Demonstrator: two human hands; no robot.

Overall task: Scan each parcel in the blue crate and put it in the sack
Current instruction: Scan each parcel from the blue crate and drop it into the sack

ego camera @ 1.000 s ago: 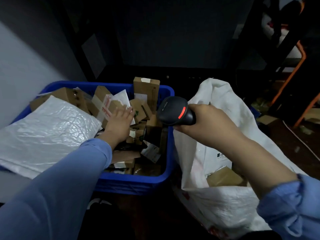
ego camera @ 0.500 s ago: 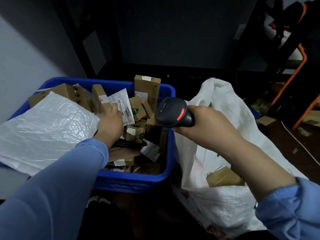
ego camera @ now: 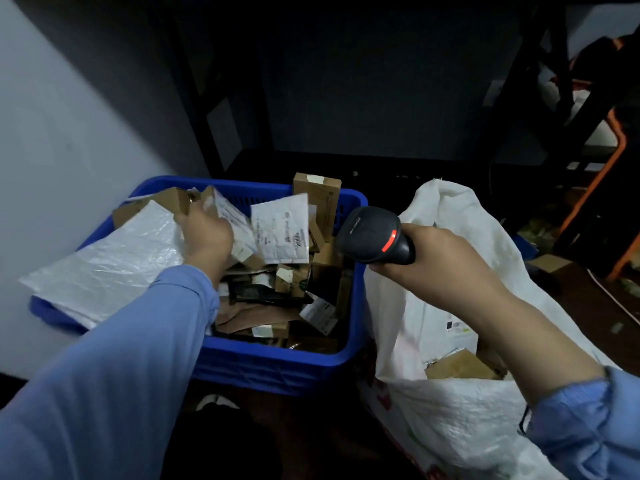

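A blue crate holds several cardboard boxes and mailers. My left hand reaches into its back left part and grips a small cardboard parcel with a white label, lifted above the pile. A white padded mailer stands upright just right of that hand. My right hand holds a black barcode scanner with a red light, its head over the crate's right rim. The white woven sack stands open to the right of the crate, with a brown box and a white parcel inside.
A large white bubble mailer lies across the crate's left rim. A tall cardboard box stands at the crate's back. Dark shelving rises behind, a grey wall stands to the left, and an orange frame with clutter sits at the right.
My left hand has closed round a small parcel at the crate's back left and raised it. The white padded mailer now stands more upright. The scanner hand has barely moved.
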